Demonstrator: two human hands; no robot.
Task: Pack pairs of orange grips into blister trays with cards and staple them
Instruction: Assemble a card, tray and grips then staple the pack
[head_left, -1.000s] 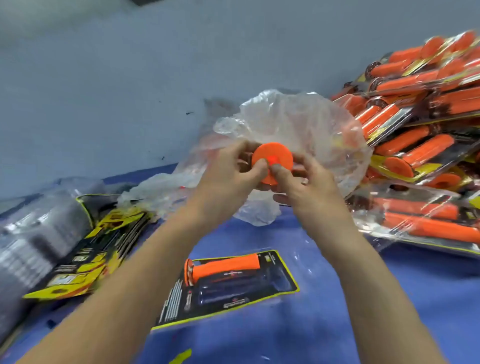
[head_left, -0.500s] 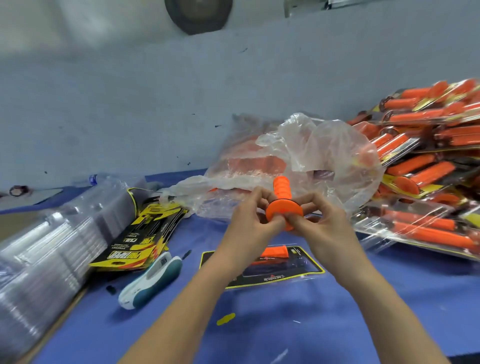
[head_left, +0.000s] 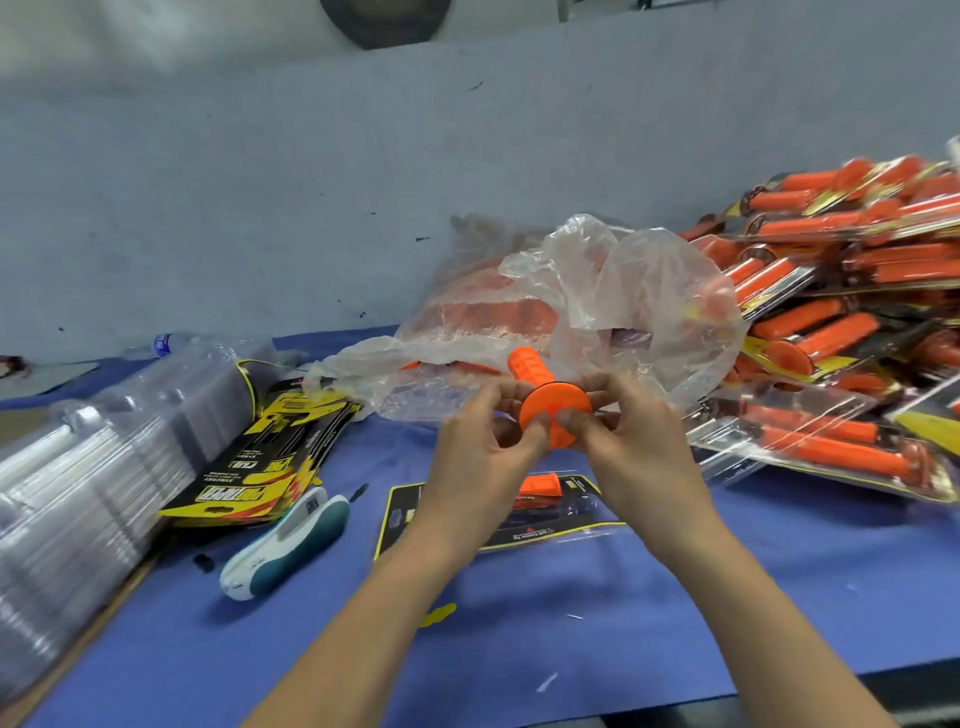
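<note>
**Grip pinched in both my hands above the half-filled tray**

I hold 1 orange grip (head_left: 551, 401) in the air with both hands, straight above the blister tray (head_left: 498, 512) that lies on the blue table (head_left: 519, 623). My left hand (head_left: 480, 447) pinches the flange from the left, thumb on its near face; my right hand (head_left: 631, 441) pinches it from the right, thumb pressed on the same face, the other fingers curled behind. The wide round flange faces me, between my thumbs. The grip's long axis runs away from me, and its ribbed narrow end points up and slightly left toward the plastic bag (head_left: 571, 312) behind the tray.

In the tray, 1 grip (head_left: 540, 483) already lies on the black and yellow card, mostly hidden by my left hand. Left of the tray lies a white and teal stapler (head_left: 285, 545), and further left a stack of cards (head_left: 260, 462). Right of the tray sits the pile of finished packs (head_left: 841, 312).
</note>
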